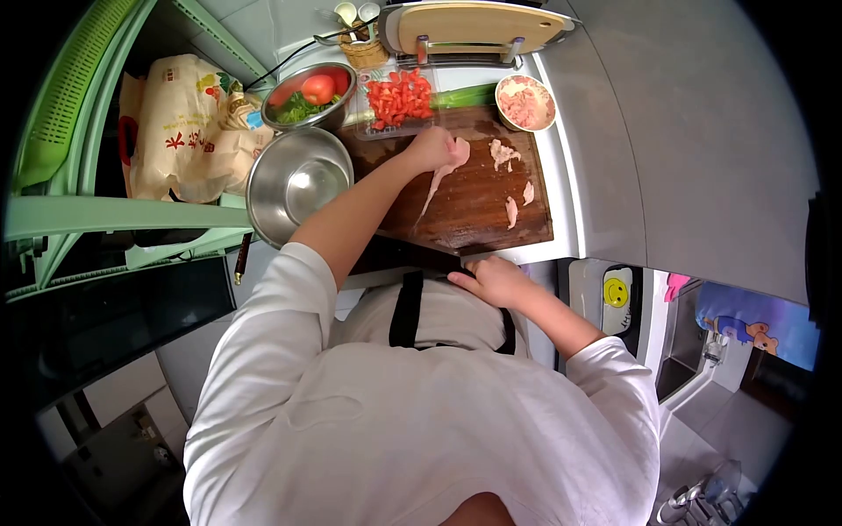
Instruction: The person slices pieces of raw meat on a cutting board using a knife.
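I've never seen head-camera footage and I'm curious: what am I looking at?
There is no machine, just a person's two bare hands, seen in one picture from a camera worn on the head, looking forward and down. The left hand holds a strip of pale meat at a wooden cutting board. The right hand, near the board's close edge, seems to grip a dark-handled knife. Smaller meat scraps lie on the board; nearby are chopped red pieces and a large metal bowl.

One head-worn view looks forward and down.
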A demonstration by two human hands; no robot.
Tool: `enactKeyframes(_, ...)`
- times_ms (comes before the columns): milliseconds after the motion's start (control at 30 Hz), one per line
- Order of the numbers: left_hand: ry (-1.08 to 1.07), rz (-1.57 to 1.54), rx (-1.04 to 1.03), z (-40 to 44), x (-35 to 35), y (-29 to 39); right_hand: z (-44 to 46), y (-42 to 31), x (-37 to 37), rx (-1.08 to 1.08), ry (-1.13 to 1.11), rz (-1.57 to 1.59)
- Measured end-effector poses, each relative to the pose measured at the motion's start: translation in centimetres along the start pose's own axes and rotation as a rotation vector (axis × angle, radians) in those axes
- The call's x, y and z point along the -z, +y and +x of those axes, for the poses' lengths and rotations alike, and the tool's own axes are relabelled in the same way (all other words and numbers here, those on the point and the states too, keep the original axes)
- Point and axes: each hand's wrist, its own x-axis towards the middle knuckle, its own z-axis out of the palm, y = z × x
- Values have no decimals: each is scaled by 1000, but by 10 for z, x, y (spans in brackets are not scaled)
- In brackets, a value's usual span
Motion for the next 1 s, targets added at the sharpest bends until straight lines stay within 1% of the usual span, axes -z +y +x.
enactKeyframes(100, -10, -13, 10, -2, 1, 0, 3, 9, 6, -9, 90, 121)
enactKeyframes(133, -20, -32, 17, -7, 5, 8, -1, 1, 24, -31, 94, 145)
enactKeyframes(200, -42, -64, 32, -17, 13, 21, 0, 9, 37, -53, 115, 82)
enactKeyframes(300, 88, 52, -157, -30, 9, 12, -13, 24, 49, -67, 84, 63)
enactKeyframes(333, 70, 28, -116, -39, 16, 20, -20, 30, 51, -72, 66, 66)
enactKeyframes(367, 54, 1, -74, -50, 23, 27, -28, 41, 45, -53, 123, 97)
enactKeyframes(400, 38, -25, -32, -56, 29, 32, -39, 49, 44, -73, 127, 118)
enactKeyframes(467, 107, 7, 33, -61, 25, 21, -59, 59, 42, -116, 136, 163)
enactKeyframes(500, 141, 23, 65, -63, 23, 18, -68, 60, 39, -134, 182, 226)
enactKeyframes(567, 93, 109, 106, -60, 13, 17, -82, 60, 33, -173, 276, 354)
enactKeyframes(600, 67, 153, 119, -57, 8, 17, -84, 60, 25, -205, 316, 464)
enactKeyframes(633, 125, 184, 108, -53, 0, 15, -85, 63, 15, -241, 358, 576)
enactKeyframes(733, 108, 68, 278, -46, -3, 25, -89, 62, 3, -300, 434, 902)
enactKeyframes(767, 53, 4, 247, -47, 1, 28, -89, 60, -1, -310, 451, 1012)
enactKeyframes(867, -4, -856, 443, -54, 0, 32, -91, 54, -8, -273, 512, 1157)
enactKeyframes(900, -57, -937, 478, -61, 10, 47, -88, 53, -12, -248, 544, 1180)
enactKeyframes(1000, -85, -1209, 419, -72, 7, 44, -82, 42, -14, -258, 589, 1287)
